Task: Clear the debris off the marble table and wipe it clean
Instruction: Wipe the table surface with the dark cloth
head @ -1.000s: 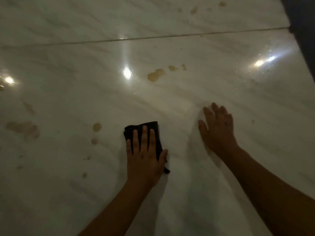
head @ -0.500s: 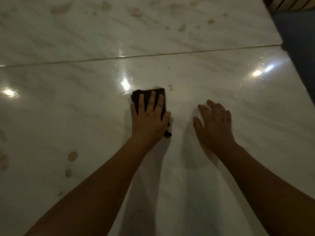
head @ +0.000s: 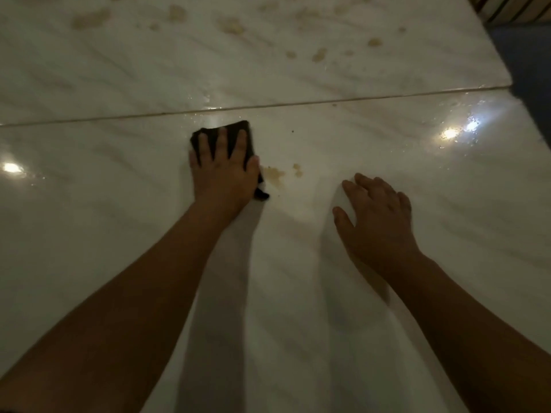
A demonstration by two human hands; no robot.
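While our left hand (head: pixel 223 174) presses the dark cloth (head: pixel 232 128) flat against the marble table (head: pixel 89 204), its fingers (head: pixel 222 141) lie straight and spread across the fabric, gripping nothing. Our right hand (head: pixel 378 216) rests on the table well off to the side, fingers relaxed and holding nothing. A second ago the cloth sat nearer to us with a brown stain ahead of it. Half a second ago it covered that stain, and now it has travelled on to lie just short of the seam (head: pixel 357 98) between the two slabs. The brown stain (head: pixel 272 174) shows again, just beside our left thumb, with two smaller spots (head: pixel 297 169) next to it. We judge that this one forward stroke has not lifted it, so the patch needs another pass, perhaps with more pressure. Beyond the seam the far slab carries many more brown blotches (head: pixel 232 25) that look unwiped, so most of the wiping appears to lie ahead of us.
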